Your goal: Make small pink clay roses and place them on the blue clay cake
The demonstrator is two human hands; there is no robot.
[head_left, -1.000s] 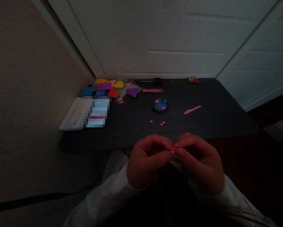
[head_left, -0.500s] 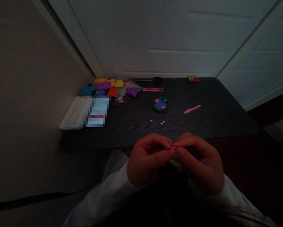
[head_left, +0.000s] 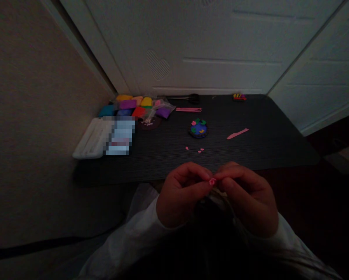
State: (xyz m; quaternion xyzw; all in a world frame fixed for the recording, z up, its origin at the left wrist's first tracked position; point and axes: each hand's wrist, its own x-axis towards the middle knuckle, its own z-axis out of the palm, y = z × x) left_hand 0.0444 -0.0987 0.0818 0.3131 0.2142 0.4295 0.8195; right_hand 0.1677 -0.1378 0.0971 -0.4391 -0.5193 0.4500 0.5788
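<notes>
Both hands are raised together in front of the near edge of a dark table [head_left: 264, 151]. My left hand [head_left: 180, 196] and my right hand [head_left: 247, 198] meet at their fingertips and pinch a tiny pink bit of clay [head_left: 212, 181] between them. Farther off on the table lies a round blue clay disc [head_left: 198, 130] with small green, pink and yellow pieces on it. A few pink clay crumbs [head_left: 200, 150] lie in front of the disc. A pink modelling knife [head_left: 237, 134] lies to the disc's right.
Bags of coloured clay [head_left: 136, 107] are heaped at the table's far left, beside a white tray [head_left: 91, 140]. Pink sticks [head_left: 188, 109], black scissors [head_left: 189, 98] and a small multicoloured object [head_left: 239, 97] lie near the white door behind. A beige wall stands to the left.
The hands have stayed together, pinching the pink bit, with only slight finger motion. The view has shifted a little.
</notes>
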